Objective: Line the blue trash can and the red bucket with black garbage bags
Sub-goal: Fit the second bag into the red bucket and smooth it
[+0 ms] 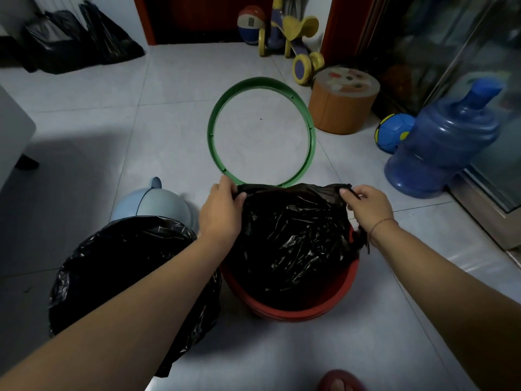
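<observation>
A red bucket [298,311] stands on the floor in front of me with a black garbage bag [293,244] inside it. My left hand [222,210] grips the bag's far left edge and my right hand [366,204] pinches its far right edge, both holding the bag's mouth stretched above the bucket's far rim. To the left stands the blue trash can [158,201], its light blue lid tipped open at the back. A second black bag [118,266] covers its mouth and hangs down its outside.
A green plastic ring [262,131] lies flat on the tiles just beyond the bucket. A blue water jug [442,142], a blue ball [392,132], an orange stool [341,105] and a toy scooter [293,38] stand at the right and back. Black bags [79,38] sit far left.
</observation>
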